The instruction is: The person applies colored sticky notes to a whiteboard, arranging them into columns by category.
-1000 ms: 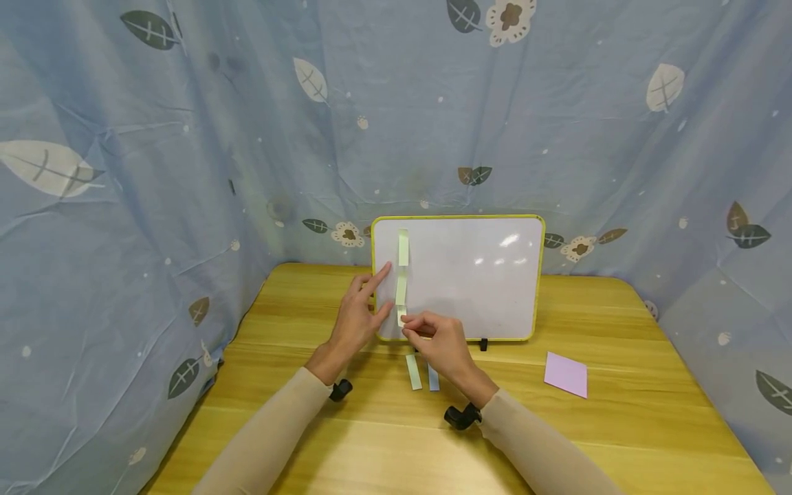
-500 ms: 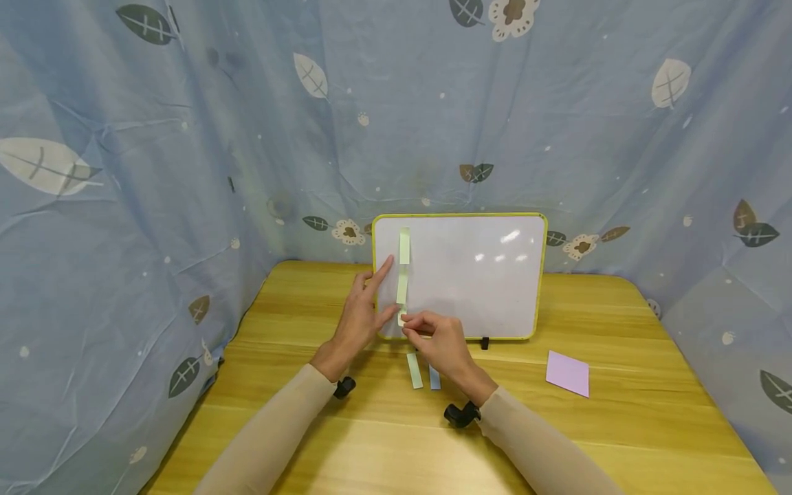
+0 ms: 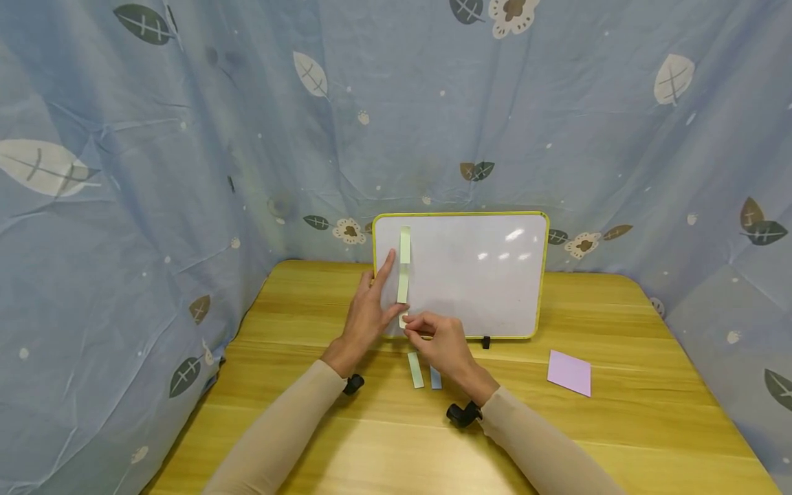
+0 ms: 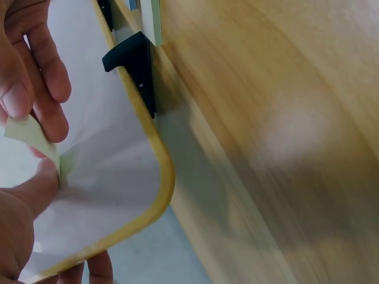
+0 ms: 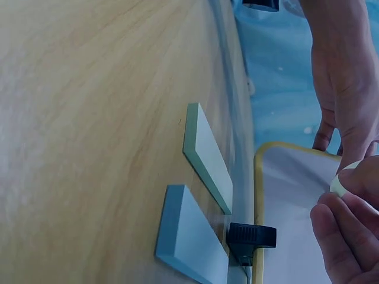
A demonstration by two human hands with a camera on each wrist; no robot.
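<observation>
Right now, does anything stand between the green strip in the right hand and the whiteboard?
Nothing visible stands between the green strip and the whiteboard; the left hand touches the strip's end near the board with its thumb.

Wood-grained surface [image 3: 386, 440], lower half of the head view. At centre, a yellow-rimmed whiteboard [image 3: 476, 275] stands on black feet [image 3: 486, 342]; just below it lie a green pad [image 3: 415, 370] and a blue pad [image 3: 436, 378], side by side; toward lower right, a purple square [image 3: 569, 373].
</observation>
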